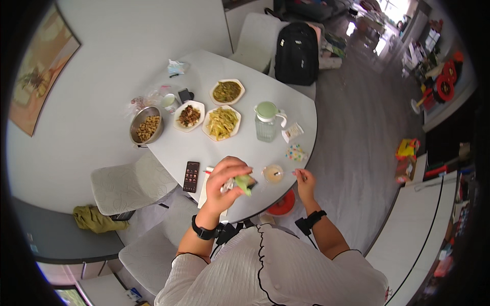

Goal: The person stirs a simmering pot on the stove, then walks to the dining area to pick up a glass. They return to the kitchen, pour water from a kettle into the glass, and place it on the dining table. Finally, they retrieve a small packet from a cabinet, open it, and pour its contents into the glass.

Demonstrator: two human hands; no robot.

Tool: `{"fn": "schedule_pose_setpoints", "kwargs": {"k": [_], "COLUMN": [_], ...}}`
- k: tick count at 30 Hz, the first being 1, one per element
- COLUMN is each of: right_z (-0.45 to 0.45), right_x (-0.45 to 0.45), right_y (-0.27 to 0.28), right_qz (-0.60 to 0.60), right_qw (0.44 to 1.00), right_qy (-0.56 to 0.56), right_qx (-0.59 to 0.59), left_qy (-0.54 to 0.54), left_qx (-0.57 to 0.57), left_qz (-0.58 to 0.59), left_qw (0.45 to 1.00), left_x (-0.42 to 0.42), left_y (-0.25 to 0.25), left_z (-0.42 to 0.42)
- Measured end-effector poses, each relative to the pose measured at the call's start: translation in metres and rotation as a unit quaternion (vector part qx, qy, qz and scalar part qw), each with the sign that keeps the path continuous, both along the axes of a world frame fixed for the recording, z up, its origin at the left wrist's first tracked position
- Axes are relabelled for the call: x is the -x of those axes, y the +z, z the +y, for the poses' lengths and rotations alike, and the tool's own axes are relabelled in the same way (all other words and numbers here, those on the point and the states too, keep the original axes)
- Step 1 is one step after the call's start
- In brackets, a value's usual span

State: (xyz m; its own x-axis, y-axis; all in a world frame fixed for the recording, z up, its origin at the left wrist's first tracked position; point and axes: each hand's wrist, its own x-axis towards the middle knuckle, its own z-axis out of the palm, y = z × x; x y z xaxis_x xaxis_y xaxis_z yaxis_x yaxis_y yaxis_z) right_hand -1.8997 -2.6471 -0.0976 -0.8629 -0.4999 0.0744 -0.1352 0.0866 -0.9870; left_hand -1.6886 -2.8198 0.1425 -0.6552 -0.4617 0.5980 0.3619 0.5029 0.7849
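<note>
My left hand (226, 181), raised over the table's near edge, grips a small wrap (243, 184) with a green leafy edge; its filling is hard to make out. To the right, my right hand (306, 183) pinches the handle of a clear spoon (286, 173). The spoon's tip rests in a small clear cup (272, 174) holding a pale tan liquid. A phone (191, 176) with a lit screen lies left of my left hand. A paper or notebook (203, 195) with a red pen is partly hidden under that hand.
On the white table (245, 153) stand a green-lidded glass pitcher (265, 124), plates of food (221, 123), a steel bowl of brown chunks (147, 126), a paper cup (169, 102), a packet (293, 132) and a dotted wrapper (296, 152). A black backpack (297, 53) sits on a chair.
</note>
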Motion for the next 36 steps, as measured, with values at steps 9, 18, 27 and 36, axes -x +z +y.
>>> {"fn": "schedule_pose_setpoints", "kwargs": {"k": [9,18,27,36], "right_z": [-0.003,0.001,-0.003,-0.033], "right_x": [-0.004,-0.011,-0.009,0.031], "right_y": [-0.020,-0.049,-0.046,-0.100], "right_qz": [0.027,0.020,0.100,0.098], "right_qw": [0.999,1.000,0.990,0.994], "right_qy": [0.005,-0.011,0.000,-0.010], "right_qx": [-0.033,-0.009,-0.100,-0.051], "left_qy": [0.057,-0.223,-0.102,0.002], "left_qx": [0.142,0.186,0.383,0.514], "left_qz": [0.147,0.179,0.320,0.426], "left_qw": [0.977,0.940,0.861,0.745], "left_x": [-0.027,-0.057,-0.084,-0.104], "left_y": [0.077,0.175,0.243,0.288], "left_z": [0.013,0.028,0.039,0.036]}}
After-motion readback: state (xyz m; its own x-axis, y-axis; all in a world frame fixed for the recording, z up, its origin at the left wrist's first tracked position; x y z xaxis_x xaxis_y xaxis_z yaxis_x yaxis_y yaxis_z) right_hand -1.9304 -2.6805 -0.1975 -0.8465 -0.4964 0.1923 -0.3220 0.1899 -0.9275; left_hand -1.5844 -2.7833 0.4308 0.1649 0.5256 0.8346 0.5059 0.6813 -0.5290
